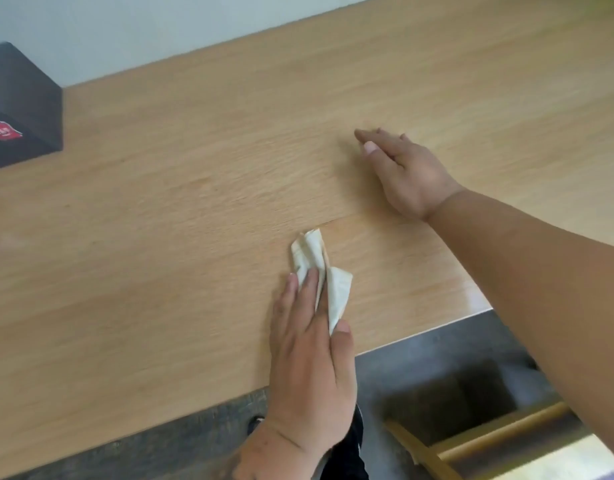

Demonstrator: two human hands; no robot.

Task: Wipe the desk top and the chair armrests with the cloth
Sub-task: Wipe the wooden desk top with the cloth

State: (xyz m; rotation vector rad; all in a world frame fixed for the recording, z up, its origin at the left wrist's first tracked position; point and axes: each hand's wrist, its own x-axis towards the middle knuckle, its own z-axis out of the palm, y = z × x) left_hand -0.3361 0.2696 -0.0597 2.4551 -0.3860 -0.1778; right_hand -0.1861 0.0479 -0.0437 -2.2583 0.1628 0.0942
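A crumpled white cloth lies on the light wooden desk top near its front edge. My left hand presses flat on the cloth's near part, fingers on top and thumb beside it. My right hand rests farther back and to the right, palm down on the bare wood with fingers stretched out and nothing in it. Its forearm crosses the desk's front right corner. Part of a wooden chair frame shows below the desk at the lower right; no armrest can be made out.
A dark box with a red label stands at the desk's far left, close to the pale wall. Grey floor shows beyond the front edge. A dark shoe peeks out beside my left wrist.
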